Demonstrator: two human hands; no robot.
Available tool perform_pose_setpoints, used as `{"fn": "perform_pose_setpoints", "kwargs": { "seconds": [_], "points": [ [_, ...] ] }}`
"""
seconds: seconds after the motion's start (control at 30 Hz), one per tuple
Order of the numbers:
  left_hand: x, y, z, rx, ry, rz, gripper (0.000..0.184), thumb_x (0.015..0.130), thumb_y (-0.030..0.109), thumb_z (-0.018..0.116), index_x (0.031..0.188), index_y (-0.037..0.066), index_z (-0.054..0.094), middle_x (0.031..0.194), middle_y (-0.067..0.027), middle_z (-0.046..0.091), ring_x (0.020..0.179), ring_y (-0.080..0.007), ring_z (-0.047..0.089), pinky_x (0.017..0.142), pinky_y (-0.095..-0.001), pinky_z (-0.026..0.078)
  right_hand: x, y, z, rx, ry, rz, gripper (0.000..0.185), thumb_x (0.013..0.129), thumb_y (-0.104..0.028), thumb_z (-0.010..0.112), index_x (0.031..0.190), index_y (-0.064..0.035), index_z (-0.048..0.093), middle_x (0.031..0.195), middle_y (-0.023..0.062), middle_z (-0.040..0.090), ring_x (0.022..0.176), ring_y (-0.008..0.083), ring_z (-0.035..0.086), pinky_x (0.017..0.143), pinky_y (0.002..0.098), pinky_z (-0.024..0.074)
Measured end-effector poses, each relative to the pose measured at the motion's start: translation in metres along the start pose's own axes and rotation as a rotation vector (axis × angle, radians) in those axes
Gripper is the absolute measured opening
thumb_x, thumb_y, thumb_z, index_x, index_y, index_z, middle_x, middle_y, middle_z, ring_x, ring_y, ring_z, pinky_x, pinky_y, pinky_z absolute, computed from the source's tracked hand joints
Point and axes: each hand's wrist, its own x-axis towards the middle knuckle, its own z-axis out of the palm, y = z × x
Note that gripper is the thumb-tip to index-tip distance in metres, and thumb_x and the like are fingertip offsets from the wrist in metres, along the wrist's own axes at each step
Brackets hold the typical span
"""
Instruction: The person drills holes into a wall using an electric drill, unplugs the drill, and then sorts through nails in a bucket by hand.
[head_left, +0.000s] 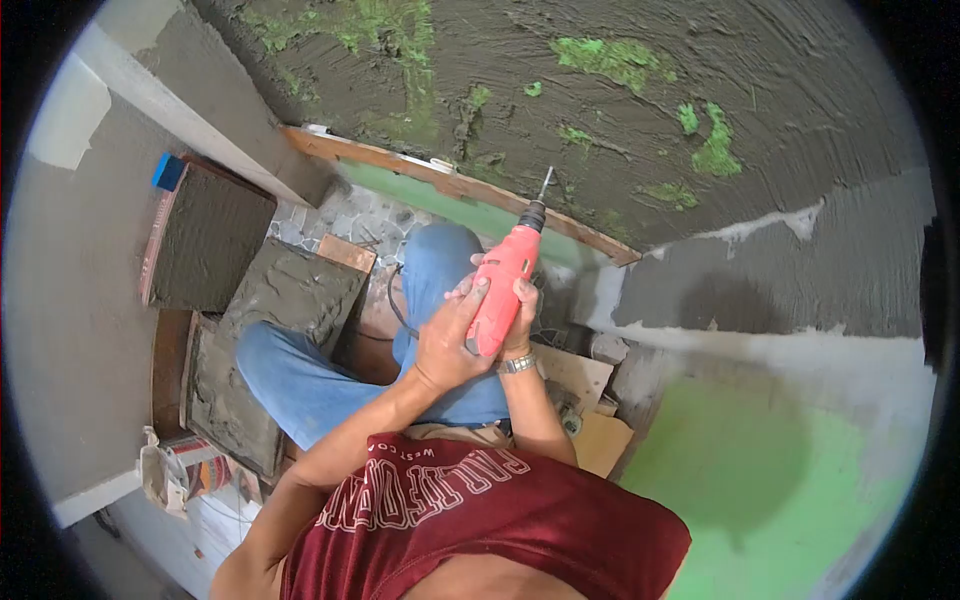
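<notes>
A red power drill points up and slightly right, away from my body. Its thin metal bit reaches the rough grey mortar wall; whether the tip touches the surface I cannot tell. My left hand is closed around the left side of the drill's body. On the other side, my right hand, with a metal watch on the wrist, grips the drill too. Below the mortar, a wooden strip runs along the wall. Green patches show through the mortar.
Wet mortar lies on a board and in a tray at the left, beside my bent legs. A mortar-coated panel leans there. A black cable hangs near my knee. Wooden pieces lie at the right.
</notes>
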Motion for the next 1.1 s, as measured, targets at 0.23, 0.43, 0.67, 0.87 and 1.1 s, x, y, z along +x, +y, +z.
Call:
{"fn": "perform_pose_setpoints", "kwargs": {
  "seconds": [0.23, 0.43, 0.67, 0.87, 1.1],
  "points": [
    [-0.004, -0.004, 0.003, 0.014, -0.018, -0.038, 0.088, 0.063, 0.012, 0.084, 0.144, 0.001, 0.049, 0.131, -0.0266, 0.061, 0.118, -0.0424, 0.063, 0.103, -0.0453, 0.050, 0.004, 0.000, -0.010, -0.037, -0.036, -0.001, 0.082, 0.080, -0.056, 0.064, 0.133, 0.0033, 0.046, 0.096, 0.0181, 0.065, 0.091, 0.0330, 0.066, 0.095, 0.0537, 0.0521],
    [-0.003, -0.007, -0.001, -0.005, -0.037, -0.059, 0.088, 0.061, 0.014, 0.086, 0.141, 0.000, 0.052, 0.134, -0.0240, 0.062, 0.119, -0.0406, 0.063, 0.105, -0.0451, 0.049, 0.006, 0.002, -0.007, -0.058, -0.033, -0.018, 0.085, 0.080, -0.059, 0.063, 0.132, 0.0052, 0.046, 0.095, 0.0202, 0.066, 0.091, 0.0342, 0.066, 0.092, 0.0540, 0.0529],
    [-0.002, -0.009, -0.001, -0.016, -0.022, -0.042, 0.090, 0.061, 0.017, 0.088, 0.142, 0.000, 0.052, 0.134, -0.0210, 0.063, 0.120, -0.0398, 0.063, 0.108, -0.0456, 0.047, 0.009, 0.002, -0.010, -0.019, -0.059, -0.002, 0.083, 0.080, -0.054, 0.065, 0.135, 0.0043, 0.044, 0.097, 0.0224, 0.066, 0.092, 0.0344, 0.067, 0.094, 0.0538, 0.0519],
    [0.000, -0.010, 0.000, -0.013, -0.029, -0.030, 0.091, 0.063, 0.016, 0.087, 0.143, 0.000, 0.049, 0.135, -0.0225, 0.061, 0.122, -0.0412, 0.062, 0.108, -0.0465, 0.047, 0.010, 0.002, -0.011, 0.008, -0.048, 0.009, 0.084, 0.080, -0.055, 0.065, 0.136, 0.0044, 0.043, 0.098, 0.0229, 0.066, 0.093, 0.0345, 0.067, 0.095, 0.0539, 0.0514],
    [0.003, -0.005, 0.000, -0.028, -0.047, -0.053, 0.088, 0.064, 0.013, 0.086, 0.143, 0.000, 0.049, 0.135, -0.0245, 0.061, 0.125, -0.0427, 0.059, 0.107, -0.0470, 0.047, 0.011, 0.001, -0.012, 0.005, -0.064, -0.002, 0.085, 0.080, -0.056, 0.063, 0.137, 0.0048, 0.043, 0.097, 0.0214, 0.066, 0.093, 0.0338, 0.066, 0.094, 0.0542, 0.0515]
  ]
}}
